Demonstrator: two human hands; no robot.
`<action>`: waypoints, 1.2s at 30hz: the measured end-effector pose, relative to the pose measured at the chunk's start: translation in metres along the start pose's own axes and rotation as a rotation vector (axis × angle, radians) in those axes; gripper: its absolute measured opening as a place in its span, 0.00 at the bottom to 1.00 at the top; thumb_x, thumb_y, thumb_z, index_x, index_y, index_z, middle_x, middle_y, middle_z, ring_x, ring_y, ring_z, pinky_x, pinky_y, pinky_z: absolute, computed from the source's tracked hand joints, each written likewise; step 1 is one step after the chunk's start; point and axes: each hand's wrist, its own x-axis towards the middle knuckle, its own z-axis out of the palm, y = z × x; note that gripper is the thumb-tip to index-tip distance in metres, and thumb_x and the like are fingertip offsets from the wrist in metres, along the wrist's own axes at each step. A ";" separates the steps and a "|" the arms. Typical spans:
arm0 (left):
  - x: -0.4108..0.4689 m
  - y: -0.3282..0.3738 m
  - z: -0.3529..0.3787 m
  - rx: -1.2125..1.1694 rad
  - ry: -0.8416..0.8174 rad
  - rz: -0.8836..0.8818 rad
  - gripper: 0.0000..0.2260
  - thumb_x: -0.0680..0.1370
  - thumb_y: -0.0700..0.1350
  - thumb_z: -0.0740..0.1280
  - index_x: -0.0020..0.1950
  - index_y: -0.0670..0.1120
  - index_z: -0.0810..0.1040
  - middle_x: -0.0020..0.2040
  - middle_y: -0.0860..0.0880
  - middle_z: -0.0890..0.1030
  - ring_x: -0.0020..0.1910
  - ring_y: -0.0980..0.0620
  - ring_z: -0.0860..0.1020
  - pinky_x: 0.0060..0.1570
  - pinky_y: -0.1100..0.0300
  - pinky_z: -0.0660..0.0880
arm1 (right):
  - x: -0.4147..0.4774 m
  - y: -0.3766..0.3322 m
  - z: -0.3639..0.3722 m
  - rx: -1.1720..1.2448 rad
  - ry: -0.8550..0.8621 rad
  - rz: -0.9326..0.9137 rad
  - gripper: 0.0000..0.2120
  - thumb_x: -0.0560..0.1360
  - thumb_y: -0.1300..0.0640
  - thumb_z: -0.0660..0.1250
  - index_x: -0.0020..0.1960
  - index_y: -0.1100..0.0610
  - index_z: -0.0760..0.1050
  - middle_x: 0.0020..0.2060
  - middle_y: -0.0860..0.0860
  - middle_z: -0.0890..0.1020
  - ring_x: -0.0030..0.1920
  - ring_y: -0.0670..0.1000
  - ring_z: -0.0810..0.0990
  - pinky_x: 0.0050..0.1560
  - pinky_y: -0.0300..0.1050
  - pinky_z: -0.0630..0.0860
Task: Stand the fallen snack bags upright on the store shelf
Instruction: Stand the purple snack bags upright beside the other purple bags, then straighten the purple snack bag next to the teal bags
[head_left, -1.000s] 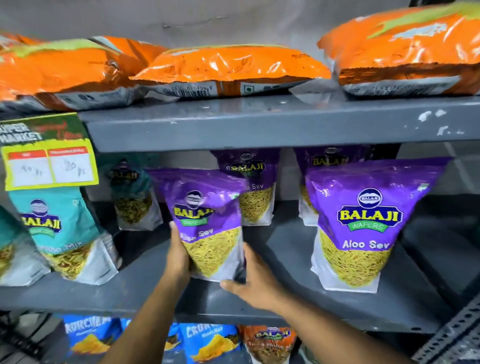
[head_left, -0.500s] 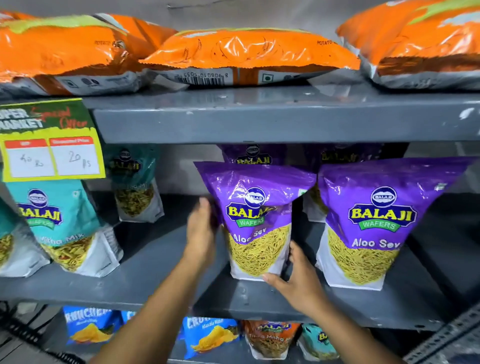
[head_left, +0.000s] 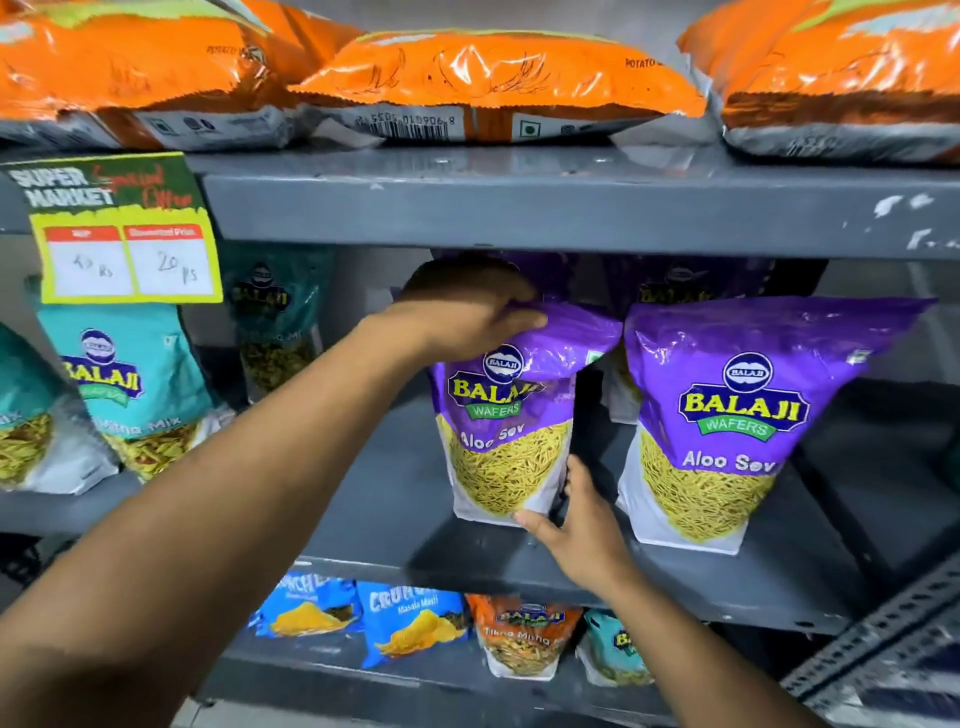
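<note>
A purple Aloo Sev bag (head_left: 506, 431) stands upright on the grey middle shelf (head_left: 395, 525). My left hand (head_left: 467, 312) grips its top edge from above. My right hand (head_left: 576, 525) presses against its lower right corner at the shelf surface. A second purple Aloo Sev bag (head_left: 727, 415) stands upright just to its right, almost touching it. More purple bags (head_left: 680, 283) stand behind, mostly hidden. On the top shelf, orange bags (head_left: 488, 83) lie flat on their sides.
Teal Mitha Mix bags (head_left: 130, 389) stand on the left, below a green and yellow price tag (head_left: 119, 228). The top shelf's front edge (head_left: 519, 208) hangs just above my left hand. Blue and orange bags (head_left: 410, 623) sit on the lower shelf.
The purple bag was carried rightward, close beside the second purple bag. My left hand has moved from the bag's left side up to its top edge. My right hand stays at its base.
</note>
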 end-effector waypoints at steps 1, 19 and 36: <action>0.001 -0.004 0.002 -0.038 0.018 -0.020 0.16 0.78 0.59 0.60 0.53 0.51 0.79 0.56 0.47 0.82 0.55 0.44 0.77 0.46 0.58 0.69 | 0.000 0.000 0.000 -0.002 0.000 -0.004 0.39 0.66 0.47 0.77 0.71 0.52 0.61 0.65 0.47 0.78 0.64 0.49 0.77 0.59 0.41 0.73; -0.154 -0.090 0.039 -0.217 0.607 -0.042 0.19 0.75 0.57 0.68 0.57 0.45 0.76 0.56 0.44 0.80 0.60 0.44 0.76 0.64 0.56 0.69 | -0.034 -0.002 0.012 -0.143 0.486 -0.130 0.33 0.64 0.51 0.78 0.64 0.58 0.68 0.54 0.48 0.72 0.56 0.55 0.75 0.62 0.54 0.74; -0.314 -0.314 0.135 -0.977 0.162 -0.667 0.65 0.49 0.55 0.83 0.77 0.43 0.50 0.74 0.51 0.64 0.74 0.52 0.64 0.73 0.58 0.63 | 0.077 -0.388 0.231 -0.681 0.063 -0.487 0.22 0.76 0.47 0.63 0.69 0.49 0.70 0.65 0.57 0.78 0.64 0.61 0.76 0.64 0.54 0.74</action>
